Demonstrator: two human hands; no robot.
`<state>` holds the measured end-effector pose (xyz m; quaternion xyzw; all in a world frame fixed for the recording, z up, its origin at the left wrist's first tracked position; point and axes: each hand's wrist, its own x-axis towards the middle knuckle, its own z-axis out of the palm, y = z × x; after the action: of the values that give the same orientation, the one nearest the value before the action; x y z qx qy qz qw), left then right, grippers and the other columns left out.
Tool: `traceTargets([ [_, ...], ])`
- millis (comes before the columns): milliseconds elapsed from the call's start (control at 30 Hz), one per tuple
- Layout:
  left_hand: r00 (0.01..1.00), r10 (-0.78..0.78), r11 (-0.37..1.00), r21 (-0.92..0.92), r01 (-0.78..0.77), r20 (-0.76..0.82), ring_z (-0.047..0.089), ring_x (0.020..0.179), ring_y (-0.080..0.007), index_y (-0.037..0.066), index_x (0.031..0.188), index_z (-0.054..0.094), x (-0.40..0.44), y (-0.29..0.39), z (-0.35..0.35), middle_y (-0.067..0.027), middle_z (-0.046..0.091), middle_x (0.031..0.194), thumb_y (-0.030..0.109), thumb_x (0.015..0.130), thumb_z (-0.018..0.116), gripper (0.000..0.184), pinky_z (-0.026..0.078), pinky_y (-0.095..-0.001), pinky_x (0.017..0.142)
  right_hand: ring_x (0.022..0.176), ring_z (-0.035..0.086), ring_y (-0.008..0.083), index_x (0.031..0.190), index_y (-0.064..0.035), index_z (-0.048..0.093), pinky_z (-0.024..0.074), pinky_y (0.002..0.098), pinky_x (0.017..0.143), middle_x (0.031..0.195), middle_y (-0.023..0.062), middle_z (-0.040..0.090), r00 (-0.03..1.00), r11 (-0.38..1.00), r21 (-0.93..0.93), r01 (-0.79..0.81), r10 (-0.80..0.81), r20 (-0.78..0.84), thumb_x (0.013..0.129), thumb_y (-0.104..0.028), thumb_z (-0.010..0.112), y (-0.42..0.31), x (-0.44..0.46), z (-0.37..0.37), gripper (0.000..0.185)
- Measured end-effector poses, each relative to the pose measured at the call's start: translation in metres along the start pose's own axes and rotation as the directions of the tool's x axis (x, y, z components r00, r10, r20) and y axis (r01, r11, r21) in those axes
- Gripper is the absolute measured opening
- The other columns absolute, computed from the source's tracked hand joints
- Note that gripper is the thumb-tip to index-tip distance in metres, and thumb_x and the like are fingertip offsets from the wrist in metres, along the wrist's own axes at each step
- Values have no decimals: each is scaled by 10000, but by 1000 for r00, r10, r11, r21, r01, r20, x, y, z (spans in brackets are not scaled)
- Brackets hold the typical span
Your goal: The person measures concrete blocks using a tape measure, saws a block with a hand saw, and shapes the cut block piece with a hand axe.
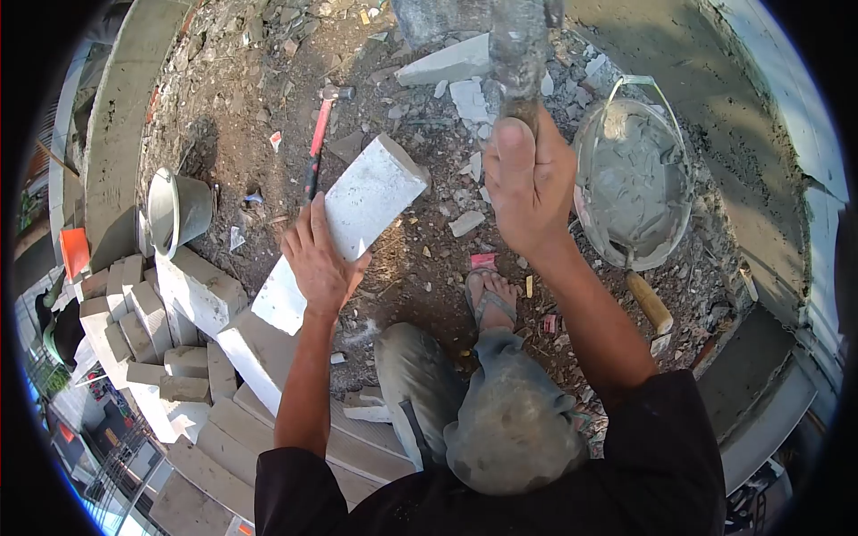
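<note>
My left hand [315,259] grips a white lightweight block [374,195], its fingers on the top face and its thumb by the right edge. The block lies tilted over the rubble, its far end pointing up and right. Raised in front of me, my right hand [527,188] is wrapped round the handle of a hatchet-like tool [521,58] with a wide grey blade, partly cut off by the top of the view. Just beyond the block lies a hammer [320,134] with a red and black handle.
A bucket of wet mortar [633,170] stands at right, with a wooden-handled trowel [647,299] leaning from it. Another bucket [181,213] lies tipped at left. Stacked blocks [192,362] fill the lower left. Broken pieces [469,100] litter the dirt. Low mortared walls [121,116] run along both sides.
</note>
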<state>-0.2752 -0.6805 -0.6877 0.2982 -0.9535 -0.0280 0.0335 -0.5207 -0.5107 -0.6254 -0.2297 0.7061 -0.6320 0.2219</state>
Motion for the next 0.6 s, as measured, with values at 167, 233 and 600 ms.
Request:
traceTargets([
  [167,995,47,998,33,-44,-88,491,1170,-395,34,1554,395,-15,-8,16,-190,516,1395,785,765,624,1113,339,-516,1066,688,669,460,1020,53,639,508,487,641,759,263,667,930,844,-531,-76,251,267,1055,-446,535,87,-31,10,512],
  [233,993,70,998,13,-69,-99,494,1166,-394,30,1552,396,-16,-4,14,-193,515,1400,781,780,616,1099,336,-524,1066,743,657,504,1025,64,644,513,508,674,802,291,671,903,828,-551,-100,308,299,1051,-453,531,122,-46,-7,530],
  [600,995,-50,999,0,51,-82,467,1351,-342,99,1529,425,-60,46,21,-140,512,1473,277,528,968,1153,294,-533,1154,523,472,189,1055,-31,549,451,362,491,633,24,474,990,802,590,96,-139,27,1064,-476,508,55,-35,-27,448],
])
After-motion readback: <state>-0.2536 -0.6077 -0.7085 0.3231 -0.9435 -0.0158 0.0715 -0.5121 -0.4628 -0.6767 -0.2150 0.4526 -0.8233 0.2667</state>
